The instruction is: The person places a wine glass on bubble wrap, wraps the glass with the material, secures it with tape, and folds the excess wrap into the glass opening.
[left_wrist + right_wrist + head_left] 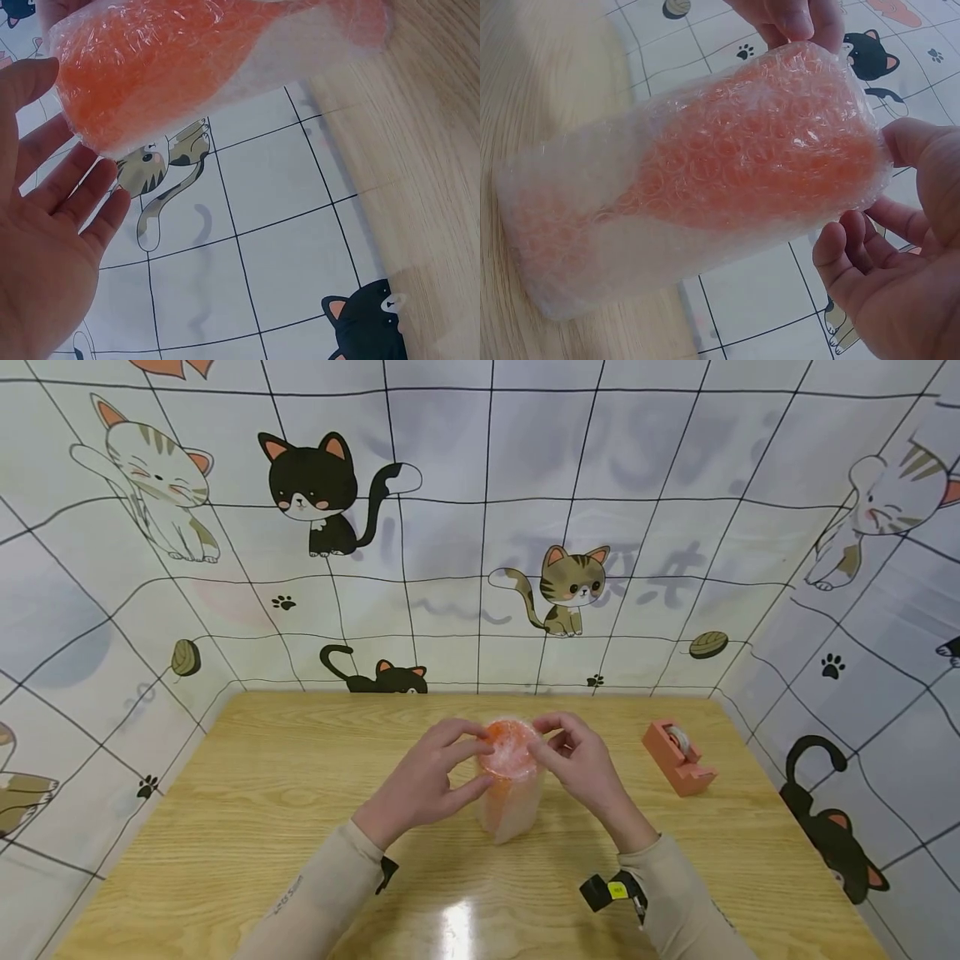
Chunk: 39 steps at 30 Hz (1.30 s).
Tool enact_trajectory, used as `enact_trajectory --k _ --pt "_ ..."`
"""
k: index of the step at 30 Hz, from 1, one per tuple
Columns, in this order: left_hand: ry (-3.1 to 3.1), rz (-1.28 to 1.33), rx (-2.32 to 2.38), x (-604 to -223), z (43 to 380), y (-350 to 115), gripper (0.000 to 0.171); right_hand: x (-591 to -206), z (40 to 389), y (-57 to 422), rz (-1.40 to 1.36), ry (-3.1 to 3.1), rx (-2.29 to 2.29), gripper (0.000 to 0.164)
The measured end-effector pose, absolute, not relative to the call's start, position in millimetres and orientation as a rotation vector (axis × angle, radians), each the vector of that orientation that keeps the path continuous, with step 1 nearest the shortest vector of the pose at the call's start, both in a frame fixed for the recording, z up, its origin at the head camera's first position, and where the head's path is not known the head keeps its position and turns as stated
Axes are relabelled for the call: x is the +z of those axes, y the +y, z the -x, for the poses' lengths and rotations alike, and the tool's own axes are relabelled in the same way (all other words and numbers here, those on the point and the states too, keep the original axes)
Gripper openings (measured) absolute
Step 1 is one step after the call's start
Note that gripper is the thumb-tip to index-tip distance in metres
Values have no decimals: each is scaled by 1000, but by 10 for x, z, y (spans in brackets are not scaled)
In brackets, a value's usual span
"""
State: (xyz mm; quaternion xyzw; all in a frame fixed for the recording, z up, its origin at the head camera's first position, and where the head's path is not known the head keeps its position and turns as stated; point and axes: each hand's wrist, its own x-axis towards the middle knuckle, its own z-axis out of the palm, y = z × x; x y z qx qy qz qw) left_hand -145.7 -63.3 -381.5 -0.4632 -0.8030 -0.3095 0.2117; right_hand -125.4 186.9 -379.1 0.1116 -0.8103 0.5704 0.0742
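Note:
On the table stands an upright bubble-wrapped goblet (508,802). Through the clear wrap (712,165) shows an orange shape with a wide bowl, a narrow stem and a flared foot. My left hand (435,768) holds the wrapped rim from the left, thumb and fingertips at its edge; in the left wrist view its lower fingers (75,195) are loosely bent beside the wrap. From the right, my right hand (577,760) holds the rim between thumb and index finger. Its other fingers (855,240) curl near the wrap's edge.
A pink tape dispenser (678,760) with a roll of clear tape sits at the right of the wooden table (300,760). A cloth with cat drawings (450,527) and a line grid hangs behind and on both sides.

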Motion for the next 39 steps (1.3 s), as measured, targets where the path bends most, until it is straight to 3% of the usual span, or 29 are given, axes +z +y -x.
enact_trajectory --k 16,39 --pt "-2252 1243 -925 -3814 1492 -696 45 -3815 1250 1907 -353 -2451 1624 27" --pt "-2280 1134 -938 -3821 1526 -813 54 -3816 1243 1960 -337 -2433 1628 25"
